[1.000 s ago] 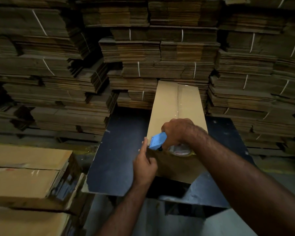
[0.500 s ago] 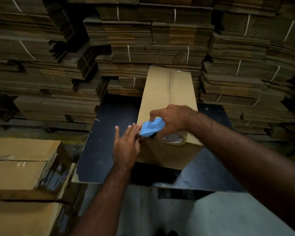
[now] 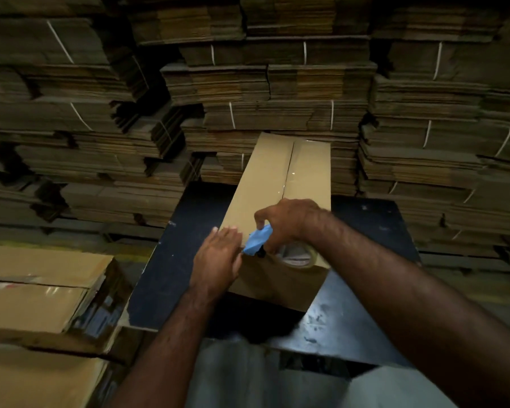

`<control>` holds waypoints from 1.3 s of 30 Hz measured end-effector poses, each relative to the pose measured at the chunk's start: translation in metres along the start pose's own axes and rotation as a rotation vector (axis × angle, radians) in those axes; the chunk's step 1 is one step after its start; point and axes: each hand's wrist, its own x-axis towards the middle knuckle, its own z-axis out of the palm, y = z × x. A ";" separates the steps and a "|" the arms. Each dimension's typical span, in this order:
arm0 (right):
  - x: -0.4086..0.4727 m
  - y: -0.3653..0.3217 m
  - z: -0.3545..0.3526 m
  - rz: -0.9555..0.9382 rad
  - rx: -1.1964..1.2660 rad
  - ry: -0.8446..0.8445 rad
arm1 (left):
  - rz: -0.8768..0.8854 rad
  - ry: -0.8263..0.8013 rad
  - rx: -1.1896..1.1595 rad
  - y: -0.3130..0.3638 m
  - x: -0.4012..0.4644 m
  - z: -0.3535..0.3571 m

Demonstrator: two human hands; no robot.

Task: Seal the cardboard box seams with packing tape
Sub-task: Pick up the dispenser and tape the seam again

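Now my left hand (image 3: 218, 260) has flattened, fingers released, against the box (image 3: 265, 184) end; right hand (image 3: 289, 222) grips the tape dispenser (image 3: 258, 244), so the end seam is nearly sealed.

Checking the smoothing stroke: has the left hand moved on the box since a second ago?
Yes. The left hand shifted from the box's near face up to its near-left top corner, fingers flat.

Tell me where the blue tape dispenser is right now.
Centre of the head view: the blue tape dispenser is gripped in the right hand at the brown cardboard box's near edge, beside the left hand.
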 end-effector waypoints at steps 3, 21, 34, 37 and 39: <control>0.001 0.002 0.002 -0.039 -0.007 0.031 | -0.001 0.007 -0.062 -0.001 -0.003 0.008; -0.029 0.045 0.019 0.011 -0.040 0.009 | 0.136 -0.029 -0.018 0.035 0.004 0.007; -0.063 0.086 0.042 0.088 -0.073 0.038 | 0.133 -0.092 -0.011 0.023 0.008 0.011; -0.066 0.092 0.046 0.101 -0.038 0.038 | 0.165 -0.102 0.008 0.048 0.010 0.014; -0.065 0.091 0.045 0.096 -0.037 0.041 | 0.247 -0.109 -0.027 0.071 0.007 0.022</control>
